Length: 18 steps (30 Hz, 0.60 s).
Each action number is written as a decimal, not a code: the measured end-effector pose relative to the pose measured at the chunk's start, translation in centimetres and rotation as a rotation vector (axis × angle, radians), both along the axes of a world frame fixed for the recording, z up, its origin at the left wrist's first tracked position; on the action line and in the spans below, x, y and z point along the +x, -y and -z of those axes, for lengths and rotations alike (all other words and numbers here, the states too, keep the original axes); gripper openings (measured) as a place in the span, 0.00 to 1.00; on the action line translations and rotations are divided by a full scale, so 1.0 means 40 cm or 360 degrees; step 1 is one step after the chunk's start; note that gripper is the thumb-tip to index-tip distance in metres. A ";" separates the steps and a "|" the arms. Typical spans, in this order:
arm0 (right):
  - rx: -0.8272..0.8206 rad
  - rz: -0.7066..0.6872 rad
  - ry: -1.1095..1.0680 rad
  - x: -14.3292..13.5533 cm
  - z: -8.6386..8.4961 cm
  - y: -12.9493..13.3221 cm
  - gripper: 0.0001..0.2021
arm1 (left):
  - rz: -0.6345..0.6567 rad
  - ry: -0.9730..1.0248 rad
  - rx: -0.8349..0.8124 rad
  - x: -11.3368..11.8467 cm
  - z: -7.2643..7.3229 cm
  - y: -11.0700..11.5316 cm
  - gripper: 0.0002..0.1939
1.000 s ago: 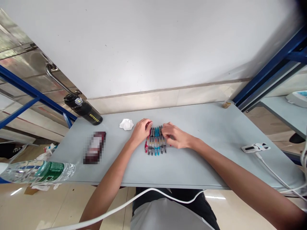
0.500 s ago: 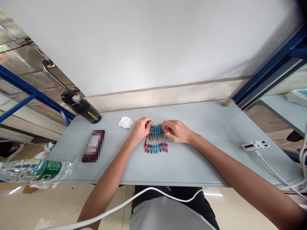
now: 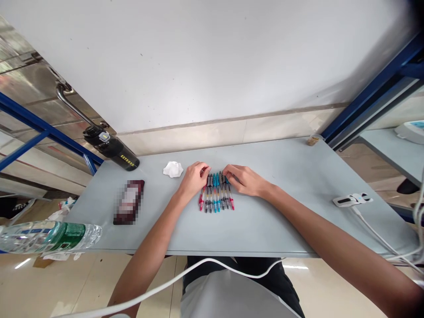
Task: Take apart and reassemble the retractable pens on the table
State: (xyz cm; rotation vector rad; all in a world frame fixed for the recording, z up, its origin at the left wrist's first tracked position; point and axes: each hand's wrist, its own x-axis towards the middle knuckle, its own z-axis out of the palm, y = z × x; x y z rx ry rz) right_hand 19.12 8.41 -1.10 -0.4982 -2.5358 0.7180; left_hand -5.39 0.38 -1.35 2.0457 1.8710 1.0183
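Several pens point(image 3: 216, 192) with grey, blue and red parts lie side by side on the grey table point(image 3: 265, 229), their tips toward the front edge. At the upper left end of the row, my left hand point(image 3: 195, 179) has its fingers curled together by the leftmost pen; what they pinch is too small to tell. My right hand point(image 3: 243, 180) is bent over the upper right end, its fingertips at the rightmost pens and covering part of them. Whether it grips one is hidden.
Crumpled white tissue point(image 3: 172, 169) lies left of my left hand. Further left are a black bottle point(image 3: 114, 150), a blurred dark red packet point(image 3: 130, 202) and a clear plastic bottle point(image 3: 56, 235). A white device point(image 3: 351, 200) with a cable and a small cup point(image 3: 313, 140) stand right.
My right hand has shifted slightly left over the pens. The lower end of the rightmost pen has swung a little to the right. My left hand has hardly moved.
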 end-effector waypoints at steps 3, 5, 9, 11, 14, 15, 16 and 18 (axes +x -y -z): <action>-0.0019 0.0005 -0.0001 0.005 0.000 -0.004 0.09 | -0.0004 0.0004 0.0024 -0.004 0.003 -0.003 0.10; -0.0026 0.0012 0.0005 0.007 0.000 -0.007 0.09 | -0.0013 0.0007 0.0044 -0.008 0.005 -0.004 0.11; -0.0015 0.0013 -0.0002 0.006 0.001 -0.008 0.09 | -0.0060 0.0001 0.0040 -0.008 0.001 -0.002 0.12; 0.0016 0.0006 -0.0015 0.004 0.002 -0.006 0.09 | -0.0074 0.0020 0.0009 -0.003 -0.003 0.000 0.13; 0.0065 -0.0008 -0.0024 0.001 0.002 -0.002 0.10 | -0.0080 0.0064 -0.0031 0.003 -0.008 0.004 0.13; 0.0078 -0.0014 -0.0029 0.001 0.002 -0.002 0.10 | -0.0079 0.0071 -0.0033 0.004 -0.009 0.005 0.14; 0.0095 -0.0017 -0.0033 0.001 0.002 -0.002 0.10 | -0.0080 0.0074 -0.0026 0.003 -0.010 0.004 0.14; 0.0156 0.0003 -0.0043 0.003 0.001 -0.007 0.09 | -0.0091 0.0064 0.0013 -0.002 -0.011 0.003 0.14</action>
